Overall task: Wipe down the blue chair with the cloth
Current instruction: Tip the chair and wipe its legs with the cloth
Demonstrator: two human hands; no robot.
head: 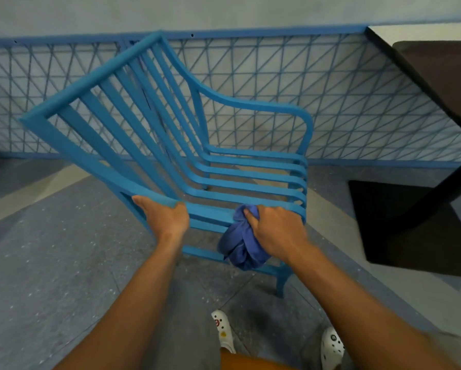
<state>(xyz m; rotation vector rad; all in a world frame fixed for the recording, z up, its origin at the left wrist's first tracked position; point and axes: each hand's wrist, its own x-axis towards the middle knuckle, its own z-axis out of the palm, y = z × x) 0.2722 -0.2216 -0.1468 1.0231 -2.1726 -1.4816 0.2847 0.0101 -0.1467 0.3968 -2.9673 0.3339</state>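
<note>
The blue slatted chair (133, 124) stands side-on before me, tilted, its back at the left and its seat slats running to the right. My left hand (165, 217) grips the near armrest where it meets the back. A bunched dark blue cloth (240, 244) hangs below the front part of that armrest. My right hand (274, 228) clutches the cloth and presses it against the armrest near its front end.
A blue lattice railing (357, 102) runs behind the chair along a grey wall. A dark table (437, 76) stands at the right, its shadow on the grey speckled floor (50, 263). My feet in white clogs (224, 329) stand close to the chair's front leg (281, 281).
</note>
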